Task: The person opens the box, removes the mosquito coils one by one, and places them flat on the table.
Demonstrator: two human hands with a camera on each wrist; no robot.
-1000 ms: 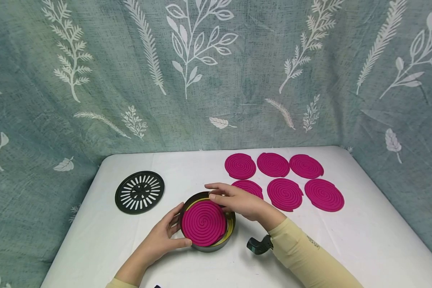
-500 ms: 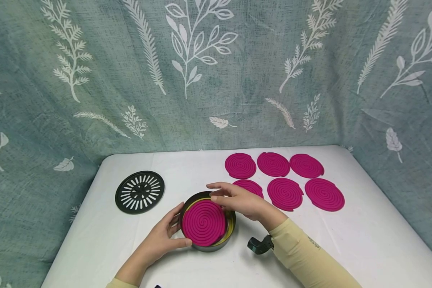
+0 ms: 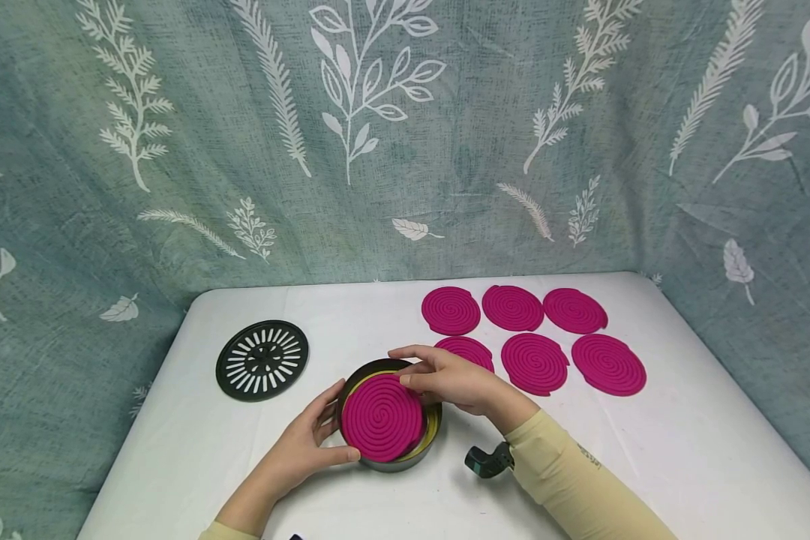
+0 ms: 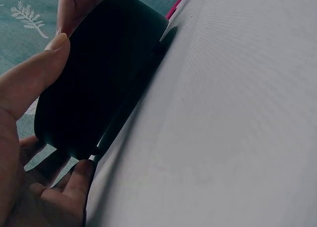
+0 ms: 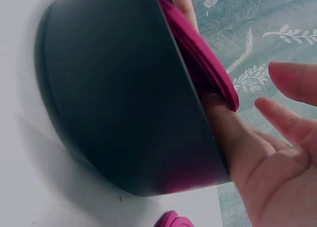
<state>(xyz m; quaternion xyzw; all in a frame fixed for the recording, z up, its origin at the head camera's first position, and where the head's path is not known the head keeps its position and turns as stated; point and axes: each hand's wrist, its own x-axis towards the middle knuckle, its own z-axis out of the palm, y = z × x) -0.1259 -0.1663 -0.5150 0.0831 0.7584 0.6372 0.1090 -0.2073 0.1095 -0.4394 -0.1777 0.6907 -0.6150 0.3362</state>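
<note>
In the head view, a round black tin (image 3: 393, 466) with a yellow inside stands at the middle of the table. A magenta mosquito coil (image 3: 381, 417) lies tilted in its mouth, its edge raised above the rim in the right wrist view. My left hand (image 3: 304, 442) grips the tin's left side, thumb at the front rim and fingers round the wall. My right hand (image 3: 455, 379) is over the far right rim. Some of its fingers (image 5: 230, 130) reach into the tin under the coil's edge, while the thumb and another finger extend above.
Several magenta coils, such as the front right coil (image 3: 609, 365), lie flat at the back right of the white table (image 3: 175, 457). A black slotted lid (image 3: 262, 361) is at the left. A dark wrist device (image 3: 489, 460) hangs under the right sleeve. A leaf-patterned curtain (image 3: 445, 225) closes the back.
My right hand has shifted slightly right and down, its upper fingertips now nearer the coil's edge. The left hand, the tin and the other coils stay in place.
</note>
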